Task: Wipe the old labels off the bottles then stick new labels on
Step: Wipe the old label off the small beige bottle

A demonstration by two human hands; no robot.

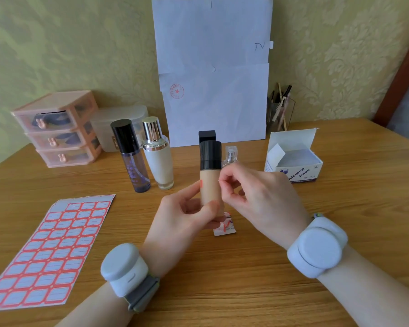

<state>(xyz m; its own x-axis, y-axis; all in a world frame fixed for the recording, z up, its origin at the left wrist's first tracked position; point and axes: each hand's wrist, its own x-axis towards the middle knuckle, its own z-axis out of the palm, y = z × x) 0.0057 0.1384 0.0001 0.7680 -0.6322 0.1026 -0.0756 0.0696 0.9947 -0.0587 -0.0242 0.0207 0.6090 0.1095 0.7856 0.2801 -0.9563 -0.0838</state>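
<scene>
Item: foundation bottle, beige fill, black cap, held upright above the middle of the surface.
- Left hand: fingers wrapped round the bottle's lower body.
- Right hand: fingers pinch a white sliver at the bottle's right edge; what it is cannot be told.
- Torn wrapper: flat on the surface, just below the bottle.
- Small clear spray bottle and a black-capped item: directly behind.
- Purple bottle, black cap, and white bottle, silver cap: upright, side by side, to the left.
- Label sheet: red-bordered blanks, near left.
- Alcohol pads box: lid open, stacked sachets inside, to the right.
- Clear holder: pencils, at the wall.
- Pink drawer unit: three drawers, dark contents, far left; frosted box beside it.
</scene>
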